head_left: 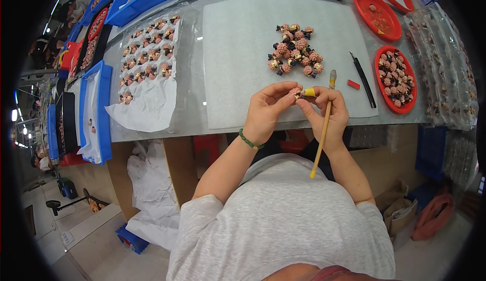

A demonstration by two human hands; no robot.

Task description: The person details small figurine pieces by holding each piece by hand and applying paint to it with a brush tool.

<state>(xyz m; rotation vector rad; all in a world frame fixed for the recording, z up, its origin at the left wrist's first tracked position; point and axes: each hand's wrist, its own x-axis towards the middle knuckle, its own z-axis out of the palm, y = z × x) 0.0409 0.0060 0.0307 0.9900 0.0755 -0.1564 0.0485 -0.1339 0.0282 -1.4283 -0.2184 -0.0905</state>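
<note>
Between the fingertips of my left hand [264, 109] is a small figurine head [294, 93] with pink curly hair, pinched above the near part of the white sheet [238, 78]. My right hand [328, 115] meets it from the other side, with yellow tape [309, 92] round a fingertip. Tucked in that hand is a thin wooden stick [321, 144], its grey tip up and its yellow end toward my body; its exact kind I cannot tell. Just beyond my hands lies a pile of similar pink-haired figurine heads [296, 50], some with dark parts.
Right of the pile lie a black pen-like tool [363, 81] and a small red block [353, 84]. A red tray [378, 86] holds more pieces; another red tray [360, 7] stands farther back. Rows of pieces sit in a lined tray [159, 103] at left, beside a blue bin [105, 114].
</note>
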